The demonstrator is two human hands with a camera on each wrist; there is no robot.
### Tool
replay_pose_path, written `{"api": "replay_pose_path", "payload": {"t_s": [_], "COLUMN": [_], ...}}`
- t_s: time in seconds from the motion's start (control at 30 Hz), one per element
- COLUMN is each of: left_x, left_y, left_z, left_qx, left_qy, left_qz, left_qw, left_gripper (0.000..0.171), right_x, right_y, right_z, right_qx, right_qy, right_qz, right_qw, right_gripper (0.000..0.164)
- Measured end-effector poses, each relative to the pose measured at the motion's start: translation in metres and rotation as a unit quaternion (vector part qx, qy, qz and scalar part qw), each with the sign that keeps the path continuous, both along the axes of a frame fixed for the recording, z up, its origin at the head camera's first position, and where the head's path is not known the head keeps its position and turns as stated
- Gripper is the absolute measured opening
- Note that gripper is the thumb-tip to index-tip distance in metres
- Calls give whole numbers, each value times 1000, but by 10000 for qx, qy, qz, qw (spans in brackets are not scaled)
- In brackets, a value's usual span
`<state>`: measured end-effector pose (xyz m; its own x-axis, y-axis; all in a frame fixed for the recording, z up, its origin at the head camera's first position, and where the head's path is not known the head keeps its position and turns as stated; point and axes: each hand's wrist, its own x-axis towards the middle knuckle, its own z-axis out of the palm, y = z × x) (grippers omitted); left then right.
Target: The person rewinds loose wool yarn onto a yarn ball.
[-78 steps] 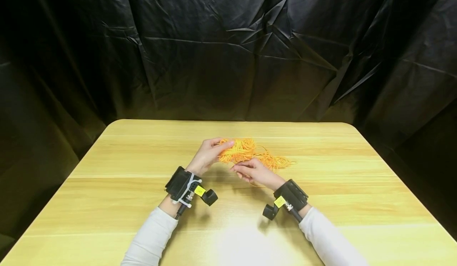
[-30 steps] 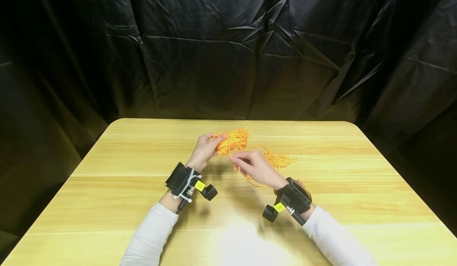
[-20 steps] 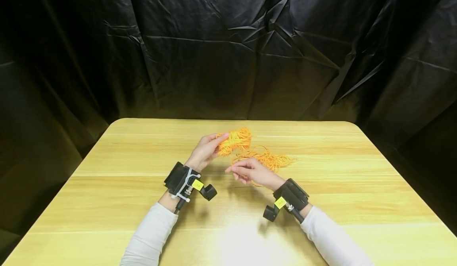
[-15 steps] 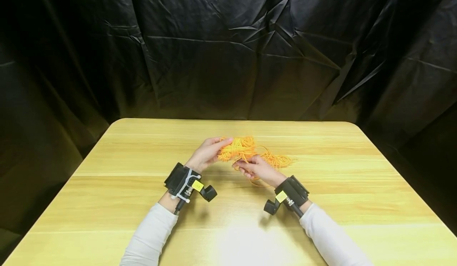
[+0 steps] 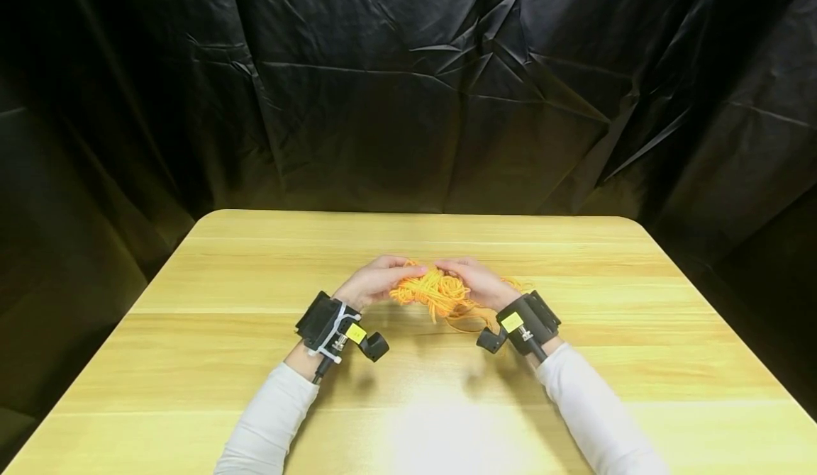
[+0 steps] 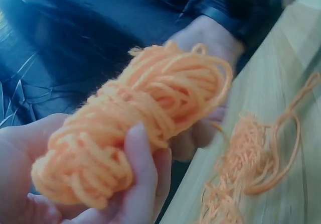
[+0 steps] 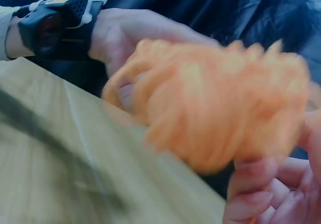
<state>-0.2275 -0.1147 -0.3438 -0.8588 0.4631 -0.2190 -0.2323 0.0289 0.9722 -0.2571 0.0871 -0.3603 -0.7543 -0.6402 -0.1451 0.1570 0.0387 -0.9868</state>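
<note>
A bundle of orange yarn [image 5: 428, 291], wound round its middle, is held just over the table. My left hand [image 5: 376, 283] grips its left end, thumb lying along the near side. At the far right end my right hand [image 5: 479, 285] is up against the bundle. In the right wrist view the curled fingers of the right hand [image 7: 271, 189] have a thin strand between them, beside the blurred bundle [image 7: 215, 103]. Loops stick out at the free end of the bundle [image 6: 135, 118] in the left wrist view, partly hiding the right hand behind it.
Loose, tangled yarn [image 6: 246, 153] lies on the wooden table [image 5: 210, 347], partly hidden behind the right hand in the head view. Black sheeting [image 5: 357, 142] hangs behind the table's far edge. A wrist camera [image 5: 373, 346] juts inward from the left wrist.
The right hand has circled from the near side of the bundle, by the strand, up to its right far side. The bundle has been lowered and tipped toward me, still in the left hand.
</note>
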Motion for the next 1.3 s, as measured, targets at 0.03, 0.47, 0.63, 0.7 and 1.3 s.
{"api": "replay_pose_path", "payload": {"t_s": [0.03, 0.47, 0.63, 0.7, 1.3], "left_x": [0, 0, 0, 0, 1], "left_y": [0, 4, 5, 5, 2], "left_z": [0, -1, 1, 2, 7], "left_qx": [-80, -604, -436, -413, 576], "left_qy": [28, 101, 51, 53, 108], "left_qz": [-10, 1112, 1644, 1800, 2005], "left_qw": [10000, 9919, 9854, 9828, 9779], "left_gripper": [25, 25, 30, 31, 30], "right_x": [-1, 24, 37, 42, 51], "right_y": [-1, -16, -23, -25, -20], "right_z": [4, 41, 36, 34, -10], "right_qx": [154, 1862, 1896, 1806, 1357], "right_qy": [81, 3265, 3637, 3771, 3378], "right_qz": [-138, -362, -243, -313, 476], "right_qw": [9998, 9260, 9117, 9078, 9302], "right_gripper": [22, 22, 19, 19, 23]}}
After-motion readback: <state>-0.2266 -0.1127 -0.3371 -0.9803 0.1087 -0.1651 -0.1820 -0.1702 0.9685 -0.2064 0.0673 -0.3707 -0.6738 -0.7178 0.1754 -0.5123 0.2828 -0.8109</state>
